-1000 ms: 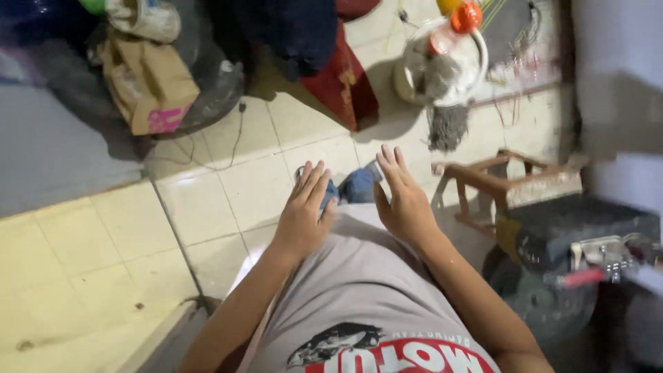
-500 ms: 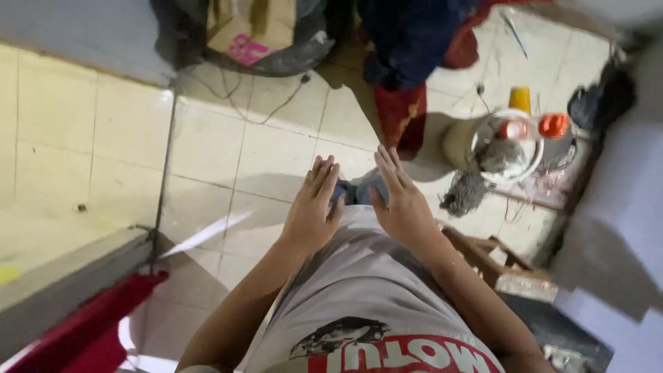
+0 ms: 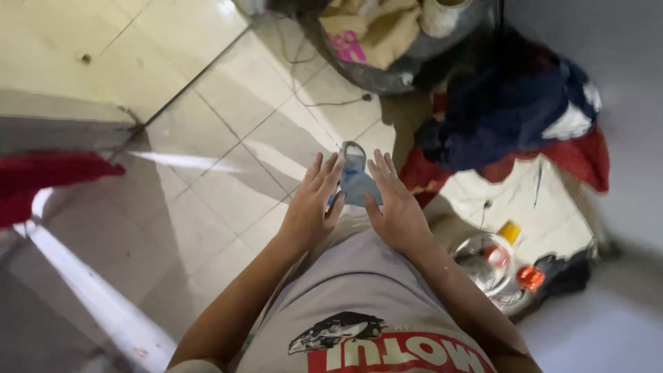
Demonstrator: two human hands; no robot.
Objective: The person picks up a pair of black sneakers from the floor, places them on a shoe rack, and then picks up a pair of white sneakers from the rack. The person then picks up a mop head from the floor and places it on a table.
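Item: small pale-blue piece (image 3: 356, 181), soft-looking, with a darker loop at its top — pressed between the two flat palms in front of the person's grey shirt (image 3: 359, 304), above the tiled floor (image 3: 228, 179). Left hand (image 3: 311, 207): fingers straight and together, palm against the piece's left side. Right hand (image 3: 395, 207): fingers straight, slightly spread, palm against its right side; neither hand curls round it (held by pressure alone, as far as can be told). Surroundings: dark basin of paper and bags (image 3: 387, 41) beyond; heap of blue and red cloth (image 3: 511, 117) to the right; clear bowl with red and yellow bits (image 3: 497, 266) low right. Risk, as judged: an open-palm hold is weak — any easing of pressure could let the piece slip to the floor or into the clutter.
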